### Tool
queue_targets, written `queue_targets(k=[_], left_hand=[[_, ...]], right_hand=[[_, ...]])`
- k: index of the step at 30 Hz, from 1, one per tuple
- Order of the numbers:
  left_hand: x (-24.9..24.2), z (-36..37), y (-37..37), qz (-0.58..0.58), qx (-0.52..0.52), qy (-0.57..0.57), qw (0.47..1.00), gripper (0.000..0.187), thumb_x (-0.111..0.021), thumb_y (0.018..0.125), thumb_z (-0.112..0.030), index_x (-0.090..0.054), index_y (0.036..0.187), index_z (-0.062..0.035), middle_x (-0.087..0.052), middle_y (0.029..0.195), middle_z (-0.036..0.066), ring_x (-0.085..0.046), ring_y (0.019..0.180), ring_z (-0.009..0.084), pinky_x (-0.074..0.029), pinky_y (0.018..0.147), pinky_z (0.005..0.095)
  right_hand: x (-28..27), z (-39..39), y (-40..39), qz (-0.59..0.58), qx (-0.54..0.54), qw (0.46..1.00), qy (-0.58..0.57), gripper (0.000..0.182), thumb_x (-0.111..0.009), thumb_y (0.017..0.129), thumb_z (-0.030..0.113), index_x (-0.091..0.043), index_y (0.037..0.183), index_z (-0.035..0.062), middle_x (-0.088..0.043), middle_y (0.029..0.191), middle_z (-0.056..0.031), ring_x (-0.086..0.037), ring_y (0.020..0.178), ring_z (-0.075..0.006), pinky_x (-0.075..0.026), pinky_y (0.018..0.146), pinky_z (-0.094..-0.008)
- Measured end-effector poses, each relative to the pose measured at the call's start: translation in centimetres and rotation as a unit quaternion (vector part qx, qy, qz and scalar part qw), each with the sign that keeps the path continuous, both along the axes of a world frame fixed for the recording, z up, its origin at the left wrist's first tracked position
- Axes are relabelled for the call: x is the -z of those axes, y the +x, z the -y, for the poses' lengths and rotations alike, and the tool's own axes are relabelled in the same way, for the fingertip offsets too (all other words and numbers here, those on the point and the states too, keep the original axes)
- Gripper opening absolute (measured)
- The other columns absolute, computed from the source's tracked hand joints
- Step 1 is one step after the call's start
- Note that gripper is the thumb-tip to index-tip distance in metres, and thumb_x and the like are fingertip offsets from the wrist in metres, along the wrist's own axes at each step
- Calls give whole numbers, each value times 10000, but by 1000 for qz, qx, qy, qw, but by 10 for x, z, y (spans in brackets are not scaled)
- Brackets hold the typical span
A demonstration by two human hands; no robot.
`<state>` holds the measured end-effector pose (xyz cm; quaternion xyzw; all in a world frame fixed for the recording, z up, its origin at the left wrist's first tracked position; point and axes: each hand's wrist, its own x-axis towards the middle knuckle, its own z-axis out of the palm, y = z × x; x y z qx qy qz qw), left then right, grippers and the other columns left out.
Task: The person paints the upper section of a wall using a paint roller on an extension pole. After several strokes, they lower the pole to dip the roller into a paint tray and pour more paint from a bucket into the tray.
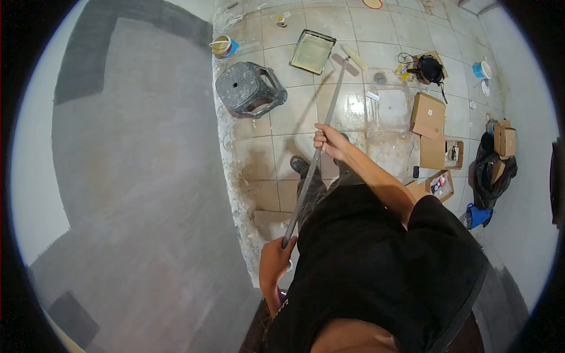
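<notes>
A long grey pole [329,112] slants across my front, with a pale paint roller [354,57] at its far end. My right hand [331,141] is wrapped round the pole at about its middle. Lower down, my left hand [276,262] is closed on the pole's near end. The roller head appears just right of a black-rimmed paint tray [312,52], which has pale paint in it. Left of the tray stands a paint-spattered grey stool [238,88].
A painted grey wall [147,165] rises along my left. By its foot sits a small paint bucket [223,47]. Cardboard boxes [428,115], a black bag [431,69] and a black plastic sack [486,173] lie on the right. Another bucket [481,70] stands near the right wall.
</notes>
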<state>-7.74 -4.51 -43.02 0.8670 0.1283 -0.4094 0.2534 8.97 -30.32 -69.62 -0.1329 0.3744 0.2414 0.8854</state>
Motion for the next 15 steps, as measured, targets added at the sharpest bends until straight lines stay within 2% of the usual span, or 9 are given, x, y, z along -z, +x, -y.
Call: queue_targets(k=[3, 5, 11, 15], left_hand=[[4, 13, 1, 8, -19, 23, 1000, 522, -641, 987, -422, -620, 777, 55, -561, 650, 248, -527, 598, 431, -410, 597, 477], [8, 22, 5, 3, -31, 52, 998, 538, -628, 989, -436, -616, 781, 60, -565, 673, 257, -545, 630, 444, -417, 620, 491], [38, 25, 22, 75, -28, 45, 996, 574, -600, 993, -473, -652, 818, 70, -620, 772, 305, -615, 756, 488, -440, 680, 545], [56, 11, 47, 49, -55, 39, 997, 574, -595, 997, -468, -676, 833, 77, -641, 812, 323, -638, 818, 503, -459, 710, 557]], right_hand=[[0, -9, 25, 23, -35, 999, -18, 263, -525, 1066, 141, -337, 883, 133, -260, 695, 56, -283, 572, -77, -334, 526, -258], [17, -16, 40, 28, -55, 998, 12, 278, -522, 1066, 139, -325, 870, 137, -267, 687, 57, -278, 562, -75, -333, 520, -256], [57, -48, 85, 17, -108, 994, 0, 270, -502, 1075, 156, -336, 862, 137, -270, 665, 59, -273, 537, -76, -312, 479, -251], [90, -81, 106, -5, -123, 992, -26, 262, -487, 1079, 167, -362, 851, 135, -286, 646, 57, -282, 523, -79, -303, 456, -251]])
